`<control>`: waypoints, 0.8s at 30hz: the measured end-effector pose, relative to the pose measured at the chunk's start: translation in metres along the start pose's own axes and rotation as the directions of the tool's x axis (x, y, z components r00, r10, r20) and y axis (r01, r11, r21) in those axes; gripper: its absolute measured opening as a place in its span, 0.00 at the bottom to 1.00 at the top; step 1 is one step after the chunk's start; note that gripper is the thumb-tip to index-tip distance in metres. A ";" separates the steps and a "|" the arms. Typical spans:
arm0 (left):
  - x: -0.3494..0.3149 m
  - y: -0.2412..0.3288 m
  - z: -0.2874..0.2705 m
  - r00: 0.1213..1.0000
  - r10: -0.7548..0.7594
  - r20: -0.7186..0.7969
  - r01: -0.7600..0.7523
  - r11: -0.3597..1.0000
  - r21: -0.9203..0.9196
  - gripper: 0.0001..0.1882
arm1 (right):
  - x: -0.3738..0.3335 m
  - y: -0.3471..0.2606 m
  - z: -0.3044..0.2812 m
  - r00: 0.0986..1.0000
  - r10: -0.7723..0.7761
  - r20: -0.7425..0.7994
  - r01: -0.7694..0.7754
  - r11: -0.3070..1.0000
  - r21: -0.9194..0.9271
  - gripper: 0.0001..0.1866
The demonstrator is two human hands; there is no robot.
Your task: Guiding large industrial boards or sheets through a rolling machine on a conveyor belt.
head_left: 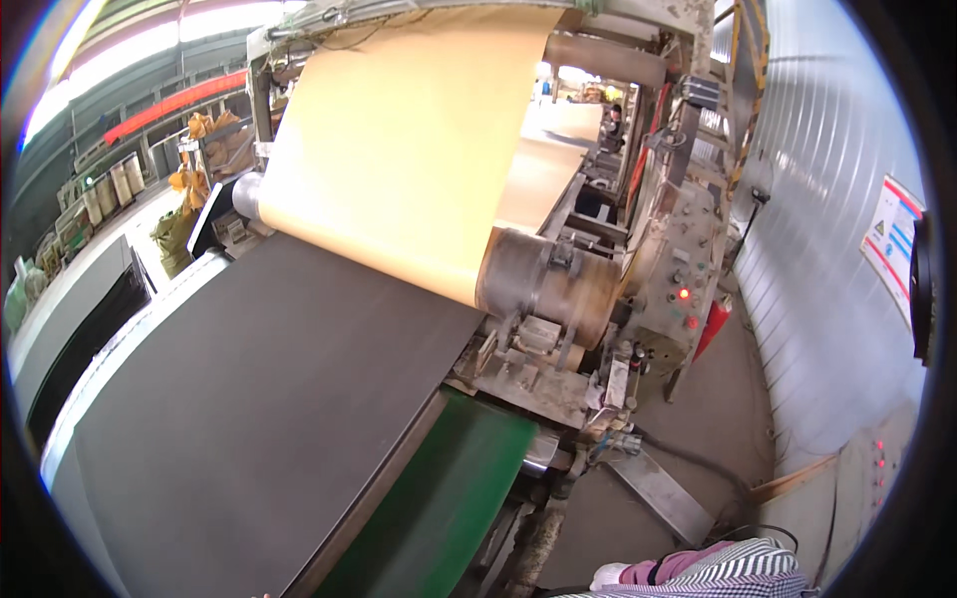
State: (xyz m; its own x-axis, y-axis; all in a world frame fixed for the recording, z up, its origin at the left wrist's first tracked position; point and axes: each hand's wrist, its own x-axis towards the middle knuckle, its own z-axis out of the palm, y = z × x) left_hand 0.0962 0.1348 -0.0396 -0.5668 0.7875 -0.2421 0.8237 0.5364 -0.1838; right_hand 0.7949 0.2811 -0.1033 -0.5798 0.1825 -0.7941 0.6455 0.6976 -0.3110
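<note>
At the lower right edge, my right hand (607, 576) shows in part, in white below a purple cuff (678, 565) and a striped sleeve (743, 570). Its fingers are too small to make out, and I see nothing in it. It is nearest to the machine frame beside the green belt (439, 498). Of my left hand only what may be a fingertip shows at the bottom edge, by the dark grey sheet (269, 399). That wide sheet lies flat, its far end under a yellow-tan web (399, 149) that runs down round a roller (548, 284).
A control panel (678, 269) with lit red buttons stands right of the roller, before a ribbed metal wall (807, 199). A metal plate (658, 496) slopes to the floor. Another dark stack (90, 329) lies far left. Someone (615, 122) is in the background.
</note>
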 end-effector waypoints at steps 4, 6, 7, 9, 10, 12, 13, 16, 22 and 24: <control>-0.007 -0.066 0.061 0.998 -0.035 -0.045 0.035 0.999 -0.002 0.23 | 0.015 0.014 -0.014 0.949 0.283 0.140 -0.314 0.888 0.337 0.21; 0.004 -0.032 0.021 0.999 -0.048 0.012 0.049 0.995 -0.091 0.19 | -0.003 0.005 -0.060 0.950 0.263 0.167 -0.304 0.898 0.317 0.19; 0.004 -0.025 0.011 0.997 -0.076 0.034 0.079 0.990 -0.118 0.18 | -0.011 -0.001 -0.071 0.961 0.217 0.169 -0.257 0.927 0.271 0.16; 0.006 -0.018 0.010 0.991 -0.116 0.066 0.124 0.982 -0.143 0.18 | -0.001 0.008 -0.057 0.923 0.306 0.231 -0.375 0.848 0.374 0.23; 0.010 -0.015 0.016 0.998 -0.052 0.020 0.054 0.989 -0.135 0.20 | 0.005 0.018 -0.035 0.949 0.256 0.185 -0.309 0.875 0.373 0.23; 0.018 0.008 0.016 0.994 -0.102 -0.031 0.091 0.965 -0.244 0.23 | 0.014 0.030 -0.014 0.970 0.186 0.159 -0.232 0.905 0.355 0.24; 0.021 0.053 -0.035 0.984 -0.181 0.003 0.172 0.930 -0.326 0.26 | 0.013 0.025 -0.019 0.966 0.188 0.176 -0.240 0.903 0.357 0.24; 0.005 0.056 -0.025 0.978 -0.095 -0.184 0.058 0.978 -0.200 0.22 | 0.003 -0.012 -0.104 0.921 0.325 0.213 -0.388 0.757 0.525 0.24; 0.075 0.195 -0.103 0.939 -0.042 -0.341 -0.090 0.927 -0.364 0.28 | -0.001 -0.043 -0.186 0.801 0.575 -0.167 -0.349 0.675 0.650 0.18; 0.073 0.200 -0.104 0.960 -0.078 -0.269 -0.108 0.782 -0.613 0.30 | 0.012 -0.079 -0.233 0.756 0.609 -0.237 -0.109 0.475 0.873 0.11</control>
State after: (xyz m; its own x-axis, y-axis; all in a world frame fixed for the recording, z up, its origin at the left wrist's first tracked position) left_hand 0.2213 0.3316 0.0052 -0.6043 0.7958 0.0386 0.7151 0.5204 0.4667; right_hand 0.6211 0.3893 0.0336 -0.1633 0.7277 -0.6661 0.8041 -0.2931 -0.5173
